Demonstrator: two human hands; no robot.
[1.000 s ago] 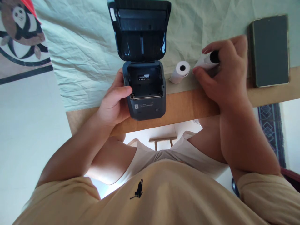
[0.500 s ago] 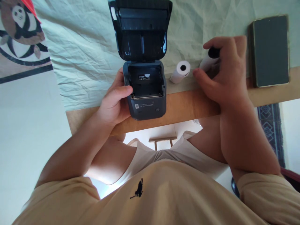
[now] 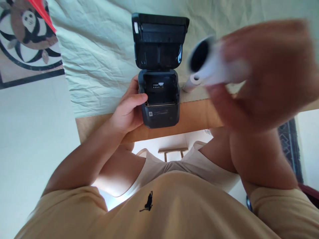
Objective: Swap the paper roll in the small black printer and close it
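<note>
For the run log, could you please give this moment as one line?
left hand: steadies open printer | right hand: lifts paper roll | second roll: on table

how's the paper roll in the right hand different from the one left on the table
The held roll is lifted off the table in the right hand and heavily blurred; the roll on the table lies on the green cloth beside the open printer, untouched and sharper. The held roll looks far bigger, being nearer the camera. Both are white with a dark core hole.
</note>
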